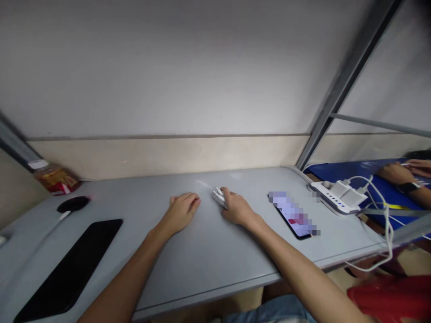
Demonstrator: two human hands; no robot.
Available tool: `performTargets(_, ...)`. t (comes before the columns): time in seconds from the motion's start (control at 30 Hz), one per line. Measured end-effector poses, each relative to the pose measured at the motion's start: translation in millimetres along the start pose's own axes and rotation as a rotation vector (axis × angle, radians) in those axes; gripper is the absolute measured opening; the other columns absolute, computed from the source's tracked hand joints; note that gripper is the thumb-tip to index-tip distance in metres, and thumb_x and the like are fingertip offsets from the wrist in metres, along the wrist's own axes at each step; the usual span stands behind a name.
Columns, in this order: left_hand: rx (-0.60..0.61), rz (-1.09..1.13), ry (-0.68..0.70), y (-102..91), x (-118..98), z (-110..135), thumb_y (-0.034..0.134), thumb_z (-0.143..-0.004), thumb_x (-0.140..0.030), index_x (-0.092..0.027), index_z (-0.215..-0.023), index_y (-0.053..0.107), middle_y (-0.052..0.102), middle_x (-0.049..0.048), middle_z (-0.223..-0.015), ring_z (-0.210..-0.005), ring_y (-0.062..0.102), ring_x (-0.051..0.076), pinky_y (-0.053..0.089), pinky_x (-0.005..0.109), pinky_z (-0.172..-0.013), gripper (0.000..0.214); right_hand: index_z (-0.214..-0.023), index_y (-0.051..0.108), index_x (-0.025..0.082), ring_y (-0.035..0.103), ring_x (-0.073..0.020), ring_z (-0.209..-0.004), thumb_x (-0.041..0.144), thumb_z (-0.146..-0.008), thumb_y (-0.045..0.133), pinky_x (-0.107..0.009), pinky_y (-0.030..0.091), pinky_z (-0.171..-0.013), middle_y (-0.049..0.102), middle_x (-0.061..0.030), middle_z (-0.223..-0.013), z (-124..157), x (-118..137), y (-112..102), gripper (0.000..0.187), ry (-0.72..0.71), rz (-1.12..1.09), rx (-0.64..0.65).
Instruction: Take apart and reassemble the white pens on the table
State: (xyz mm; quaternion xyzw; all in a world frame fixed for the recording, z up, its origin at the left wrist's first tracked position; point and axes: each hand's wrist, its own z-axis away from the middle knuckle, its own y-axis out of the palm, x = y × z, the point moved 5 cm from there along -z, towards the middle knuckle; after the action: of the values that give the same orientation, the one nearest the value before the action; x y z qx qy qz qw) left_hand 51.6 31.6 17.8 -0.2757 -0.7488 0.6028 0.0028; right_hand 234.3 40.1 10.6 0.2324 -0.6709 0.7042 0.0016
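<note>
My right hand (236, 207) rests on the grey desk, its fingers closed around a small bundle of thin white sticks (219, 196). The sticks' ends poke out to the left, past the fingertips; the rest is covered by the hand. A short gap to the left, my left hand (183, 210) lies on the desk with its fingers curled inward and pressed together. What is under those fingers, if anything, is hidden. To the right of my right hand lies a phone (294, 215) with its screen lit.
A black mat (70, 269), a round black pad (73, 204) with a white cable and a bottle (55, 177) are on the left. At right sits a power strip (335, 197) with plugs, beside a metal post (346, 85). Another person's hands (397, 175) are beyond it.
</note>
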Motion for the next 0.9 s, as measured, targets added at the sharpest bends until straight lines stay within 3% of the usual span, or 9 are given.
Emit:
performTargets(0.2,0.014,0.004,-0.002,-0.3,-2,0,0.03,-0.095,-0.037,-0.02,-0.086,0.055,0.064,0.0015,-0.089,-0.088,0.057,0.019,0.031,0.036,-0.084,0.031,-0.119,0.048,0.02,0.062,-0.0252,-0.081,0.014,-0.066,0.057,-0.027,0.033,-0.06,0.067,-0.01,-0.093,3,-1,-3,0.054,0.0,-0.035,0.026)
performTargets(0.3,0.007,0.007,0.007,-1.4,-3,0,0.03,-0.096,-0.037,-0.02,-0.087,0.055,0.064,0.0012,-0.089,-0.088,0.057,0.018,0.031,0.037,-0.085,0.031,-0.109,0.052,0.021,0.06,-0.0213,-0.076,0.013,-0.065,0.058,-0.025,0.034,-0.059,0.065,-0.0059,-0.086,5,-5,-10,0.045,-0.023,-0.208,-0.006)
performTargets(0.43,-0.017,0.051,0.029,-3.6,-6,0,0.032,-0.095,-0.037,-0.02,-0.086,0.056,0.063,0.0012,-0.087,-0.086,0.056,0.018,0.034,0.036,-0.085,0.031,-0.095,0.049,0.022,0.055,-0.0135,-0.061,0.01,-0.064,0.059,-0.023,0.04,-0.053,0.059,0.0016,-0.074,6,0,-13,0.035,-0.115,-0.845,0.095)
performTargets(0.53,-0.02,0.193,0.072,-4.2,-14,1,0.037,-0.093,-0.037,-0.019,-0.088,0.058,0.062,0.0017,-0.084,-0.081,0.056,0.016,0.04,0.032,-0.081,0.028,-0.095,0.046,0.022,0.058,-0.0128,-0.06,0.012,-0.067,0.063,-0.024,0.046,-0.052,0.059,0.0015,-0.079,6,10,-12,0.034,-0.145,-1.368,0.152)
performTargets(0.63,0.023,0.391,0.115,-1.6,-31,3,0.047,-0.089,-0.037,-0.018,-0.094,0.06,0.063,0.0028,-0.088,-0.083,0.057,0.016,0.044,0.03,-0.079,0.023,-0.1,0.045,0.023,0.063,-0.0153,-0.069,0.016,-0.067,0.07,-0.027,0.052,-0.059,0.06,0.0003,-0.083,3,15,-10,0.042,-0.108,-1.649,0.037)
performTargets(0.7,0.085,0.516,0.136,3.2,-45,7,0.051,-0.087,-0.036,-0.018,-0.097,0.06,0.064,0.0038,-0.093,-0.087,0.058,0.017,0.045,0.032,-0.083,0.023,-0.103,0.044,0.023,0.064,-0.0164,-0.074,0.02,-0.067,0.073,-0.031,0.055,-0.065,0.061,-0.0004,-0.086,1,16,-7,0.046,-0.111,-1.722,-0.049)
performTargets(0.77,0.143,0.63,0.132,9.2,-56,10,0.052,-0.087,-0.037,-0.018,-0.1,0.06,0.064,0.0044,-0.096,-0.089,0.058,0.017,0.047,0.033,-0.084,0.025,-0.105,0.044,0.024,0.063,-0.0163,-0.075,0.023,-0.067,0.075,-0.031,0.055,-0.066,0.061,-0.0008,-0.089,-1,15,-7,0.049,-0.129,-1.7,-0.156)
performTargets(0.9,0.146,0.808,0.062,19.9,-64,13,0.06,-0.082,-0.036,-0.019,-0.122,0.051,0.062,0.007,-0.107,-0.097,0.059,0.02,0.048,0.034,-0.087,0.044,-0.109,0.043,0.026,0.062,-0.0145,-0.08,0.023,-0.069,0.074,-0.029,0.054,-0.071,0.06,-0.0003,-0.095,2,17,-12,0.051,-0.247,-1.541,-0.384)
